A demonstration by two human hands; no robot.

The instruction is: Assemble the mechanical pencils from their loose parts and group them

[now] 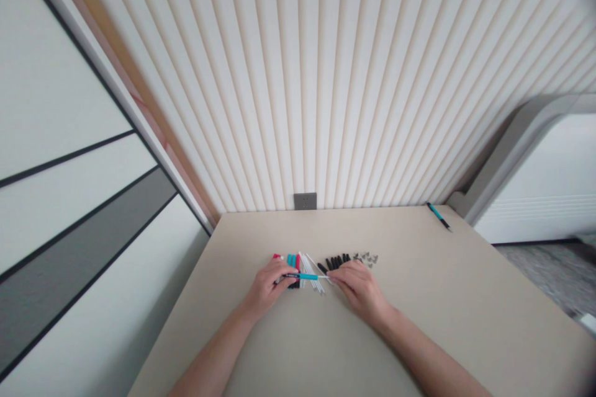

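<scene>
Head view: left grip (269, 283) pinches the teal barrel (308, 276); right grip (356, 285) pinches the white rod (323, 276) at its right end, axes aligned left to right.

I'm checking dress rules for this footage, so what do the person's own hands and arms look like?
The left hand and right hand are ungloved. Both forearms are bare, with no sleeve, watch or bracelet visible. The fingers are too small to rule out a thin ring.

A dark socket (305, 201) sits on the pale ribbed wall (305, 74).
</scene>
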